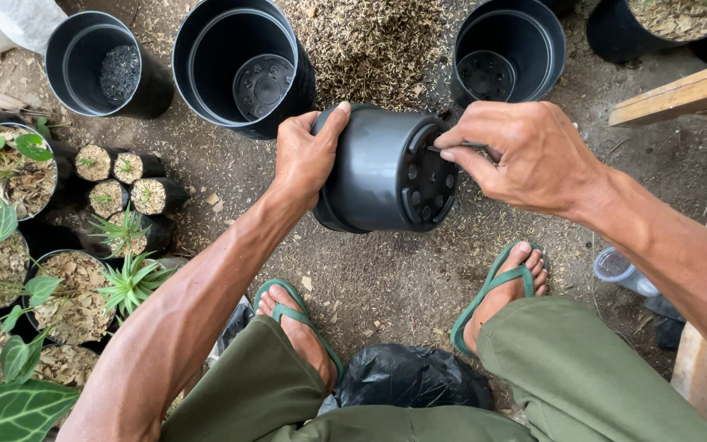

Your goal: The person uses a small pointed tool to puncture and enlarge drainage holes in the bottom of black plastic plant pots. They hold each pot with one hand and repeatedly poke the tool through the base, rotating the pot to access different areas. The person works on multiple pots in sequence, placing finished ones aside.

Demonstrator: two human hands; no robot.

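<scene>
1. You hold a black plastic pot [382,168] on its side above the ground, its holed base turned to your right.
2. Your left hand [306,155] wraps the pot's rim end, thumb over the top.
3. Your right hand [521,151] pinches a thin tool against the base's edge, fingers closed narrow.
4. Three empty black pots [243,61] stand beyond; your green sandals [497,282] sit below.

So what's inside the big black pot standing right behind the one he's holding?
The big upright pot holds a round black disc with holes at its bottom. The left hand and the held pot cover its near edge.
</scene>
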